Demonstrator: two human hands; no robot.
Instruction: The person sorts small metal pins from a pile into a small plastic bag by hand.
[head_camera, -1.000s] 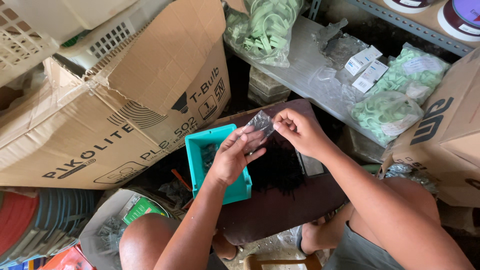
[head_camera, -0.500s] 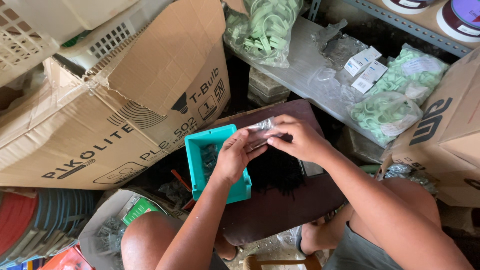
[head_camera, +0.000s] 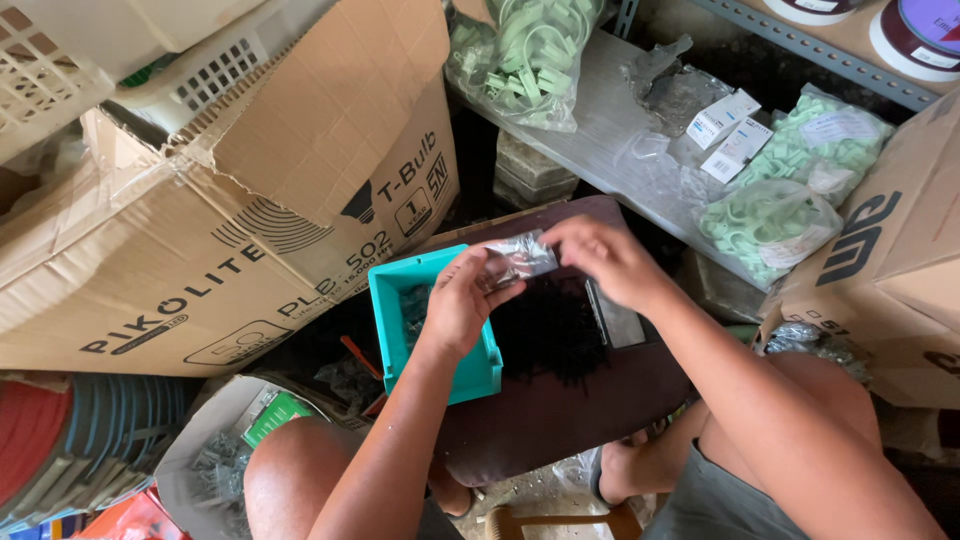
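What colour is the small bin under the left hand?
Teal, an open plastic bin beneath the left hand; the head view shows it clearly.

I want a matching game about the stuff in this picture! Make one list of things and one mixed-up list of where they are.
Things:
1. small clear bag
2. teal bin
3. bags of green clips
4. cardboard box

Places:
A. on the grey shelf
B. under the left hand
C. between both hands
D. far left of the picture

Pairs: 1-C, 2-B, 3-A, 4-D
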